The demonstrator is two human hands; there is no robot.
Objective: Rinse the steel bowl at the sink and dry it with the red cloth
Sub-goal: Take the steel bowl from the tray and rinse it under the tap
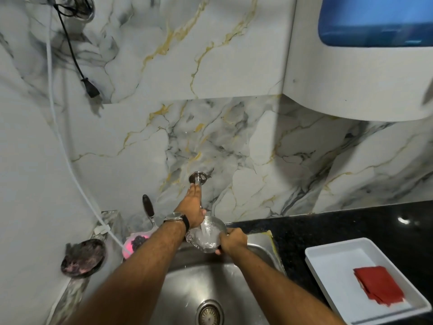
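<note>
The steel bowl (208,235) is held over the steel sink (187,277), under the wall tap (198,181), and running water pours into it. My right hand (233,240) grips the bowl's right rim. My left hand (192,207), with a watch on its wrist, reaches up along the tap's spout, fingers on the tap near the wall. The folded red cloth (378,287) lies in a white tray (332,259) on the black counter to the right of the sink.
A pink sponge holder (134,245) and a dark soap dish (83,258) sit on the left ledge. A black-handled utensil (148,209) stands behind them. A white hose (70,165) and a black cable (77,66) hang on the marble wall. A white appliance (351,66) hangs upper right.
</note>
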